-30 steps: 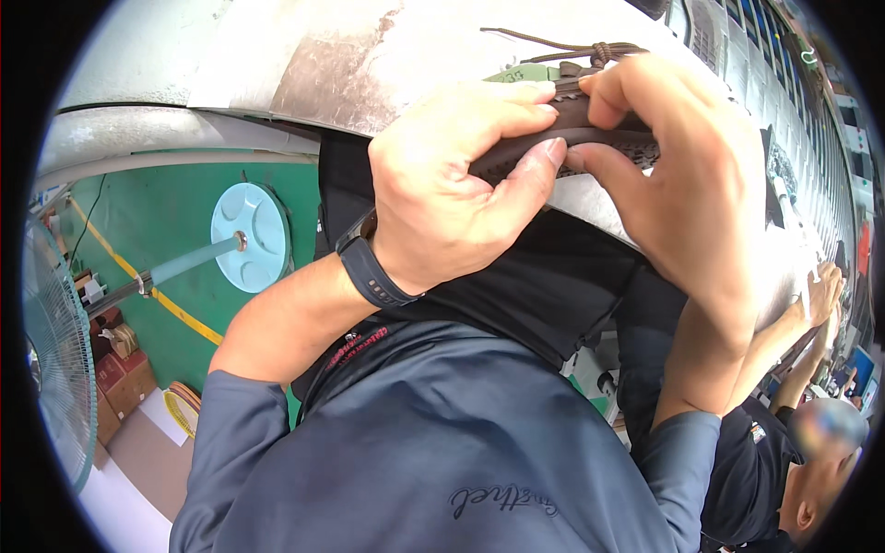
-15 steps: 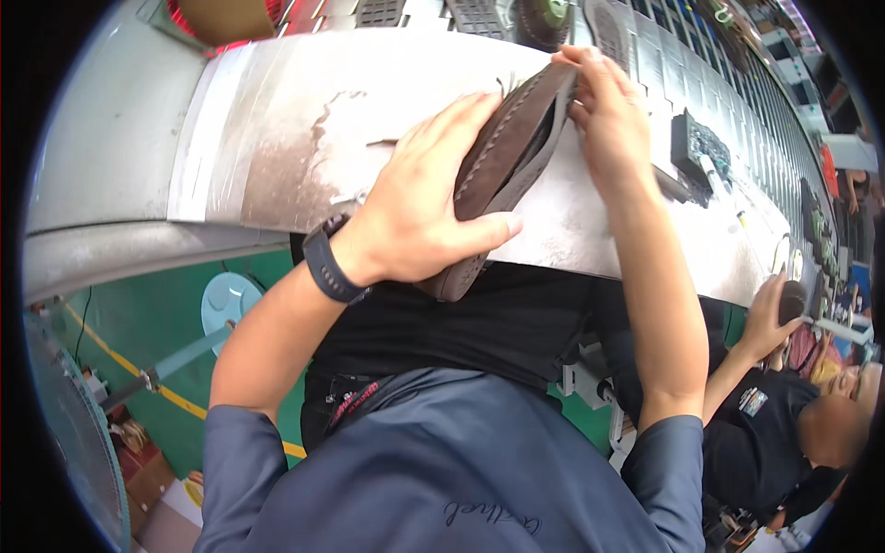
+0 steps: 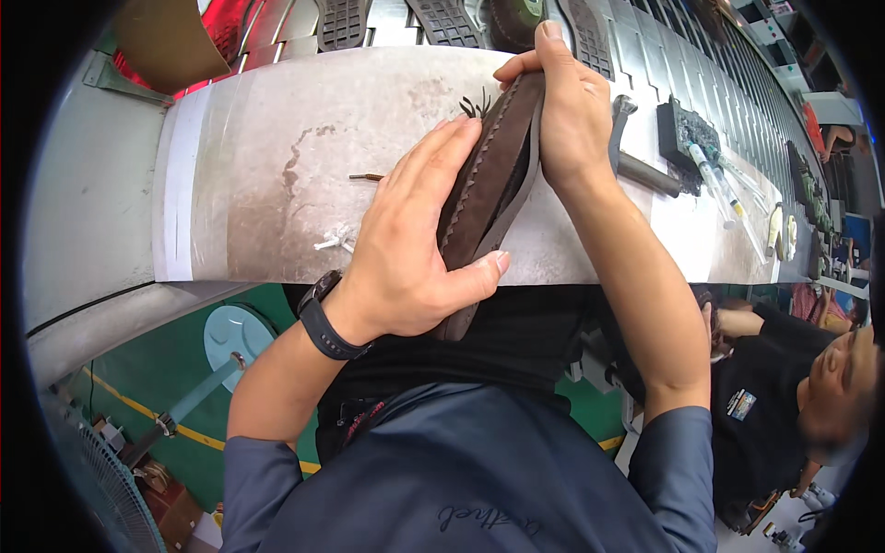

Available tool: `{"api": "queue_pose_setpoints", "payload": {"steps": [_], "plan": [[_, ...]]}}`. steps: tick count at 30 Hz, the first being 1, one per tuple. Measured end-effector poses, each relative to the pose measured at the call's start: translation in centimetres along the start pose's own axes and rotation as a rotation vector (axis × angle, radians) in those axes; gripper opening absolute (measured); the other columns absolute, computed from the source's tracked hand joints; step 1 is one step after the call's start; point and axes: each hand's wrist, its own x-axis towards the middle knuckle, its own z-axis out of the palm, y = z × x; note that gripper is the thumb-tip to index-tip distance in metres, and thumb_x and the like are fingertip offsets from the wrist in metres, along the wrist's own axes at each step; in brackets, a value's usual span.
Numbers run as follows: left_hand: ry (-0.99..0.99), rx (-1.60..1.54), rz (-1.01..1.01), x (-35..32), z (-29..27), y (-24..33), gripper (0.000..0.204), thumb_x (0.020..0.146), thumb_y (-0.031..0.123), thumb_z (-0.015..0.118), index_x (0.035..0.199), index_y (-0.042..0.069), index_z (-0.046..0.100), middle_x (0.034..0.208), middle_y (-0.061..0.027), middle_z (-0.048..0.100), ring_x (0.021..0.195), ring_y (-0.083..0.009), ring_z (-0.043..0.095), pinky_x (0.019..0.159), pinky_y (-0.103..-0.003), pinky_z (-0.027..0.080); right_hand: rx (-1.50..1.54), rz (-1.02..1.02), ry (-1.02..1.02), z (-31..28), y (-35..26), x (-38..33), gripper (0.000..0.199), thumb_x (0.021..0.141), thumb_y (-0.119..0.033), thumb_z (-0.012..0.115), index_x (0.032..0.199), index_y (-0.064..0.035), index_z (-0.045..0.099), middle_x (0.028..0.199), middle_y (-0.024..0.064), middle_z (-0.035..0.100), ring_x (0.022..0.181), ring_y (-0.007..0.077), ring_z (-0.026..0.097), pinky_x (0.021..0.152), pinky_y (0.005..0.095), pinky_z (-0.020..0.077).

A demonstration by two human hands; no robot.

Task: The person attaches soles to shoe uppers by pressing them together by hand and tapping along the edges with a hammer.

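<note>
A dark brown shoe (image 3: 482, 189) is turned on its side between my hands, over the bench's near edge. Zigzag stitching runs along it, and a dark gap shows between its upper and the sole strip. My left hand (image 3: 406, 230) grips the left side, thumb across the near part and fingers along the stitching. Around the far end curls my right hand (image 3: 572, 115), its palm against the right side and its fingertips over the tip. Loose dark lace ends (image 3: 477, 106) stick out beside the left fingers.
The metal bench (image 3: 249, 184) carries a small brown rod (image 3: 366, 176), a hammer (image 3: 636, 161) and a black box (image 3: 687, 138) with syringes (image 3: 714, 184). Shoe soles (image 3: 444, 23) lie on the slatted conveyor (image 3: 636, 55) behind. A co-worker (image 3: 774, 396) sits at right; a fan (image 3: 97, 470) stands lower left.
My right hand has gone from fingertips at the shoe's far end to a palm laid along its right side. The shoe stands a little steeper, and the whole view has shifted slightly.
</note>
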Motion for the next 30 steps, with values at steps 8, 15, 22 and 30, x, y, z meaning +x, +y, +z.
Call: {"api": "queue_pose_setpoints", "payload": {"steps": [8, 15, 22, 30], "plan": [[0.046, 0.022, 0.027, -0.2, 0.3, 0.1, 0.095, 0.076, 0.029, 0.079, 0.156, -0.008, 0.042, 0.157, -0.0295, 0.047, 0.147, -0.0461, 0.043, 0.122, -0.05, 0.034, -0.5, -0.095, -0.039, -0.2, -2.3, -0.1, 0.056, 0.104, -0.045, 0.06, 0.08, 0.0031, 0.075, 0.062, 0.0004, 0.062, 0.065, 0.0104, 0.057, 0.063, 0.0306, 0.0432], [0.043, 0.037, 0.04, -0.2, 0.4, -0.2, 0.095, 0.076, 0.022, 0.079, 0.157, -0.009, 0.039, 0.158, -0.0311, 0.046, 0.148, -0.0426, 0.046, 0.123, -0.044, 0.036, -0.004, -0.209, -0.022, 0.1, 0.5, -1.5, 0.031, 0.1, -0.028, 0.073, 0.099, 0.0026, 0.077, 0.097, 0.0051, 0.075, 0.088, 0.0109, 0.064, 0.08, 0.0283, 0.0505], [0.064, 0.018, 0.047, -0.3, 0.4, -0.5, 0.095, 0.076, 0.022, 0.08, 0.157, -0.009, 0.041, 0.158, -0.0302, 0.046, 0.149, -0.0425, 0.044, 0.124, -0.045, 0.035, -0.011, -0.178, -0.046, 0.0, 0.7, -1.3, 0.037, 0.106, -0.031, 0.066, 0.114, 0.0036, 0.077, 0.11, 0.007, 0.077, 0.098, 0.0067, 0.062, 0.088, 0.0217, 0.0469], [0.075, 0.015, 0.05, -0.2, 0.6, -0.2, 0.095, 0.075, 0.021, 0.079, 0.157, -0.008, 0.041, 0.157, -0.0304, 0.047, 0.149, -0.0431, 0.045, 0.123, -0.045, 0.036, -0.126, -0.126, 0.029, 0.4, -0.8, -2.0, 0.035, 0.105, -0.029, 0.067, 0.107, 0.0039, 0.08, 0.116, 0.0106, 0.077, 0.103, 0.0112, 0.064, 0.093, 0.0238, 0.0468]]}}
